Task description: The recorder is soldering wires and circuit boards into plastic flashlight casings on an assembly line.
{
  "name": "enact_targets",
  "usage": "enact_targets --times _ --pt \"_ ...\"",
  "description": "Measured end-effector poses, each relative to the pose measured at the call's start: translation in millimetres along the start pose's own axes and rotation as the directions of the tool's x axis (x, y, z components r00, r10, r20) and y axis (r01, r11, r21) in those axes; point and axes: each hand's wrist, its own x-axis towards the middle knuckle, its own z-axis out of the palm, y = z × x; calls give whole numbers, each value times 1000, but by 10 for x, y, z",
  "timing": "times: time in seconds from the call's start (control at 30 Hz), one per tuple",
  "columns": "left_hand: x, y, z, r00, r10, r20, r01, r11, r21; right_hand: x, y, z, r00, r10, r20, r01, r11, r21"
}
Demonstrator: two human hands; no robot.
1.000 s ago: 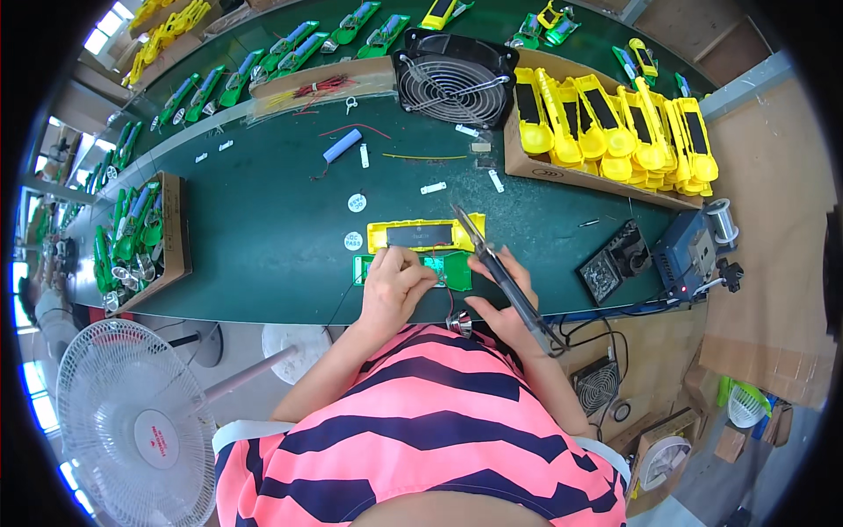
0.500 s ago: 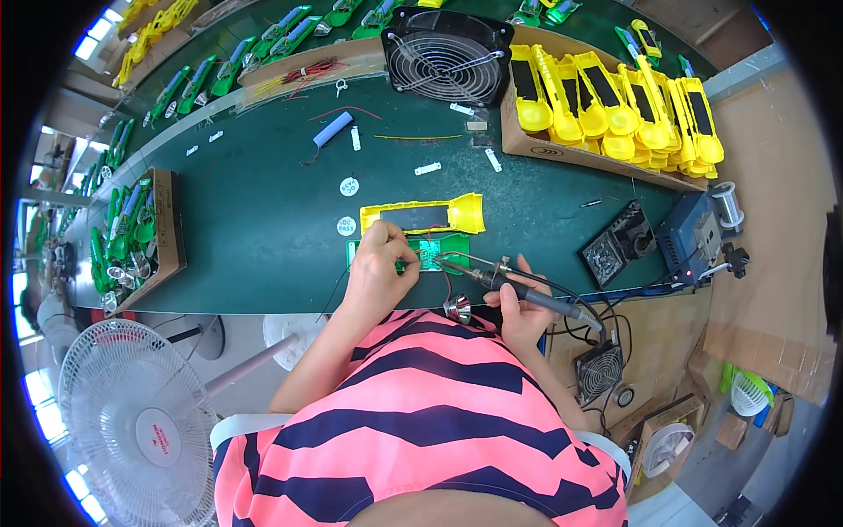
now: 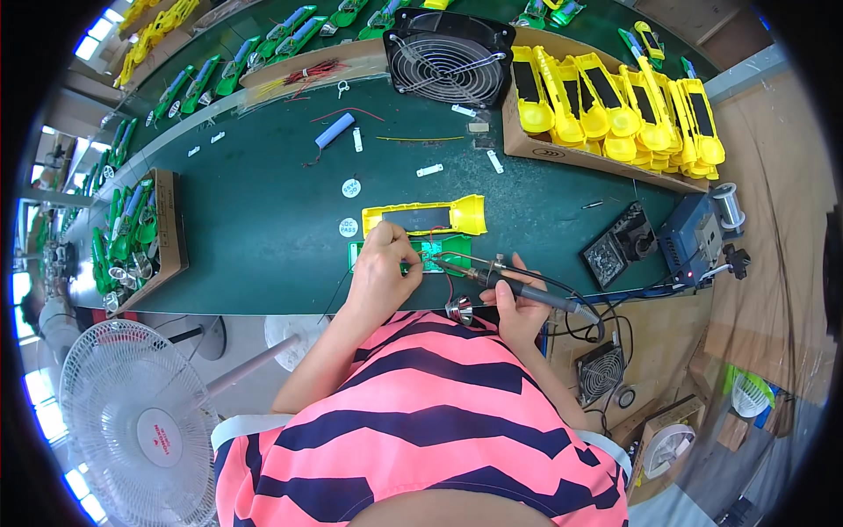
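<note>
Soldering at the near edge of the green bench (image 3: 263, 220), with the right hand (image 3: 514, 299) wrapped tight around the soldering iron (image 3: 518, 285), tip angled left onto the green circuit board (image 3: 435, 255). Left hand (image 3: 386, 268) down on the board's left part, fingers curled and pinching something too small to make out. Board lying just in front of the yellow flashlight housing (image 3: 426, 216), touching or nearly touching its near side.

Compared with a second ago: iron swung down from a steep tilt over the board to a low, nearly level line, tip now right at the board. Half a second ago already low; now pressed in closer. Yellow housing unmoved, left hand in the same spot.

Around the work: black fan (image 3: 448, 54) at the far side, cardboard box of yellow housings (image 3: 615, 105) to the right, soldering station (image 3: 698, 239) near the right edge, blue battery cell (image 3: 335, 130) well away up the bench, white floor fan (image 3: 132, 422) down at the left.
</note>
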Motion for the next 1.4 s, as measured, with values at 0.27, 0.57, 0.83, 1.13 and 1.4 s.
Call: enact_targets --times 0.27,0.57,0.83,1.13,1.4 --pt "25 23 -33 999 -10 42 10 1000 -4 8 -100 20 987 143 -74 -131 981 141" --pt "44 2 -28 999 16 50 -19 998 59 21 -202 -37 996 52 -79 -40 989 144" --pt "39 6 -39 998 -28 64 25 999 37 -11 -140 -46 995 39 -95 -26 990 136" --pt "-203 39 -290 996 45 79 -65 958 280 -5 -195 -28 994 56 -93 -41 988 151" --pt "-296 -47 -530 990 -132 -57 141 815 562 15 -209 -33 997 57 -51 -49 988 146"
